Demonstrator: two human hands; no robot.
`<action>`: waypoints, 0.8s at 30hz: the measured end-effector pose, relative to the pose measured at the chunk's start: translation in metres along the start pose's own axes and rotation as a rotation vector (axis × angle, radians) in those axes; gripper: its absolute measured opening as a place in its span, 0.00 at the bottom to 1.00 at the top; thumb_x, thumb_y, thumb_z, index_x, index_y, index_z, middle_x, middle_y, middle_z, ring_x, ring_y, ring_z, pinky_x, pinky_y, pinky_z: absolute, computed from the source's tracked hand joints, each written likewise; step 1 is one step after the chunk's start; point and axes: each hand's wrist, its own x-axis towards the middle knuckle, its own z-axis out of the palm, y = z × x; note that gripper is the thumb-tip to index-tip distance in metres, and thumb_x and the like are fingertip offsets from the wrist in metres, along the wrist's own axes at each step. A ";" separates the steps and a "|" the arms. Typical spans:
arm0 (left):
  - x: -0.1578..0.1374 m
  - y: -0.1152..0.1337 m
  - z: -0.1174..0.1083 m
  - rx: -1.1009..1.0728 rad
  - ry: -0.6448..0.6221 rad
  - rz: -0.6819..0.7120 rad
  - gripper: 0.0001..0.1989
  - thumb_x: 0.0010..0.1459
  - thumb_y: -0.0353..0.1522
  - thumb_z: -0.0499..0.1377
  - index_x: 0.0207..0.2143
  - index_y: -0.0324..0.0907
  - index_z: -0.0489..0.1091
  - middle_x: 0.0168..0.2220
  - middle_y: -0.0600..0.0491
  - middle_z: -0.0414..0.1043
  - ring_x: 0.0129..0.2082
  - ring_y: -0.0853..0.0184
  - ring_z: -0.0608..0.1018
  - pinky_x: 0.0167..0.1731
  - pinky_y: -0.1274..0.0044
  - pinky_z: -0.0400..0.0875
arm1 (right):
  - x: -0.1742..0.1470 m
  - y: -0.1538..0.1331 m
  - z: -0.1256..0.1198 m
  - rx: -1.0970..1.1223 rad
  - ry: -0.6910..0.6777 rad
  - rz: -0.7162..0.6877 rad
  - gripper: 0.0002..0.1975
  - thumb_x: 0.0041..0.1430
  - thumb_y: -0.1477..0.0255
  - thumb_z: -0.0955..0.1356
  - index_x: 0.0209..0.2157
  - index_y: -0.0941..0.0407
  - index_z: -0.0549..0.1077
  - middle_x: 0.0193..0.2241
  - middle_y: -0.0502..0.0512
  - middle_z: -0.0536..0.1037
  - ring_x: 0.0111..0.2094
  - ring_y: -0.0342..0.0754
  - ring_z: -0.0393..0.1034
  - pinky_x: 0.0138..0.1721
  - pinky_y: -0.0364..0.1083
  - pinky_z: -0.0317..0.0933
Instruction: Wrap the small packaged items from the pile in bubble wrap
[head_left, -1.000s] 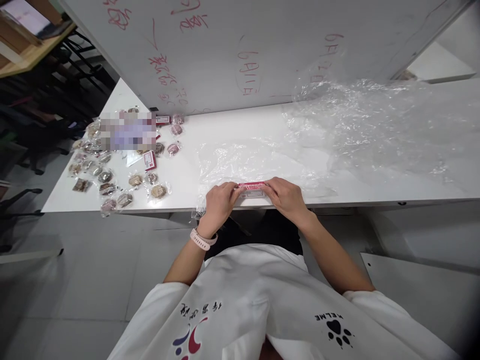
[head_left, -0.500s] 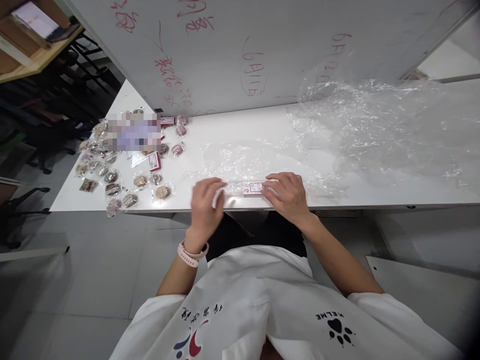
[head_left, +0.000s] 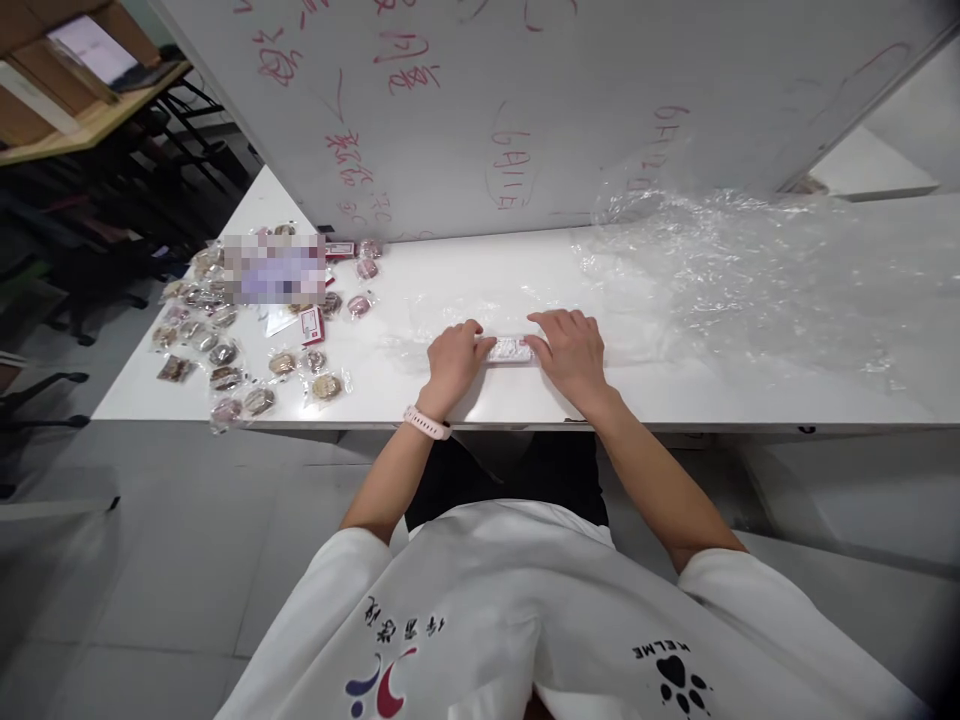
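A small white-and-red box [head_left: 510,349] lies on the table under a layer of clear bubble wrap [head_left: 450,312]. My left hand [head_left: 455,366] is closed on its left end, thumb against the near side. At the other end my right hand [head_left: 574,358] grips the box and the film, its fingers bent over the far side. The film spreads out flat beyond the box and to both sides of my hands. Part of the box's ends is hidden by my fingers.
Several wrapped round snacks [head_left: 327,387] and a red-and-white box [head_left: 312,326] lie on the left of the white table [head_left: 420,400]. A large crumpled heap of clear film [head_left: 750,280] covers the right. Behind stands a whiteboard [head_left: 585,90] with red writing.
Both hands have moved away from me with the box, rolling it over into the film. The left hand has come in from beside the box to its left end.
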 end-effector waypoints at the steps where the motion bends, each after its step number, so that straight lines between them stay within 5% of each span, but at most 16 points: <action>1: 0.004 0.004 -0.001 0.036 0.055 -0.003 0.10 0.65 0.36 0.59 0.45 0.41 0.71 0.43 0.43 0.77 0.47 0.53 0.75 0.44 0.65 0.67 | 0.002 -0.002 0.002 -0.011 0.030 -0.032 0.16 0.71 0.66 0.61 0.50 0.56 0.76 0.50 0.61 0.78 0.49 0.57 0.68 0.48 0.55 0.58; 5: -0.023 0.014 -0.007 -0.226 0.191 0.003 0.07 0.65 0.35 0.58 0.41 0.41 0.72 0.45 0.43 0.76 0.50 0.53 0.74 0.50 0.61 0.66 | -0.006 -0.006 0.010 0.113 -0.057 -0.192 0.16 0.70 0.67 0.61 0.53 0.55 0.74 0.56 0.60 0.74 0.56 0.57 0.64 0.53 0.55 0.60; 9: -0.072 0.007 -0.015 -1.001 -0.253 -0.178 0.15 0.65 0.41 0.57 0.46 0.40 0.73 0.45 0.44 0.79 0.44 0.59 0.80 0.46 0.63 0.74 | -0.016 -0.004 0.012 0.218 -0.141 -0.168 0.18 0.71 0.69 0.59 0.58 0.53 0.70 0.59 0.59 0.71 0.57 0.56 0.63 0.54 0.56 0.64; 12: -0.074 -0.009 -0.021 -1.262 -0.241 -0.341 0.20 0.68 0.43 0.52 0.53 0.40 0.71 0.55 0.42 0.74 0.53 0.59 0.79 0.53 0.63 0.75 | -0.016 -0.003 0.012 0.248 -0.140 -0.138 0.19 0.70 0.71 0.58 0.57 0.53 0.71 0.58 0.59 0.72 0.55 0.56 0.64 0.53 0.57 0.65; 16: -0.040 -0.013 -0.011 -1.144 -0.027 -0.332 0.21 0.72 0.39 0.44 0.56 0.39 0.69 0.56 0.39 0.74 0.57 0.58 0.76 0.57 0.62 0.73 | -0.013 -0.003 0.015 0.262 -0.110 -0.128 0.18 0.70 0.71 0.59 0.55 0.53 0.73 0.56 0.59 0.73 0.53 0.57 0.65 0.52 0.57 0.66; 24: -0.029 0.025 0.035 -0.161 -0.021 0.327 0.24 0.70 0.30 0.48 0.66 0.40 0.59 0.68 0.43 0.59 0.71 0.56 0.57 0.69 0.54 0.48 | -0.032 -0.005 0.004 0.222 0.009 -0.147 0.17 0.70 0.73 0.58 0.50 0.56 0.75 0.50 0.62 0.76 0.51 0.55 0.68 0.50 0.54 0.66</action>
